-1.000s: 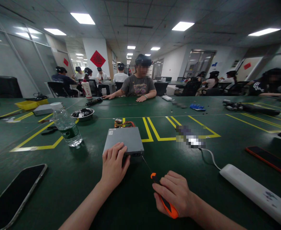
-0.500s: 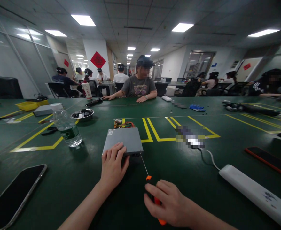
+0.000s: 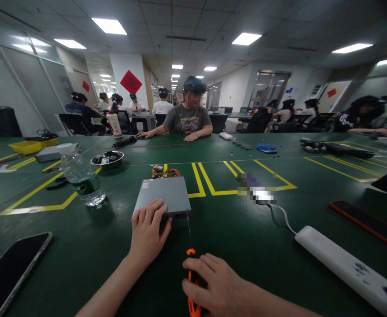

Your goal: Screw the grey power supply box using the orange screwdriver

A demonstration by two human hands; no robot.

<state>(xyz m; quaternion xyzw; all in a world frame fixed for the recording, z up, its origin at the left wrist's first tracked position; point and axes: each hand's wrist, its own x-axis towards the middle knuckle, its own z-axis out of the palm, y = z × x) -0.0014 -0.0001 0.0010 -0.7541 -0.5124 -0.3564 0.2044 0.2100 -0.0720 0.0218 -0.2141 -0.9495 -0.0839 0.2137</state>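
Note:
A grey metal computer power supply lies on the green table, a bundle of coloured cables at its far side. My left hand grips its near left part, fingers on the top face and thumb against the near side. In my right hand is a screwdriver with an orange and black handle. Its thin shaft points away from me, and the tip meets the near right corner of the power supply. Whether the tip sits in a screw is too small to tell.
A water bottle, a metal bowl and a phone are on the left. To the right lie a white power strip, a blurred lit device and a red-edged dark object. Across the table sits a person.
The screwdriver has swung from a slant to nearly in line with my view, its handle moving left with my right hand. My left hand keeps its hold. The whole view has shifted slightly.

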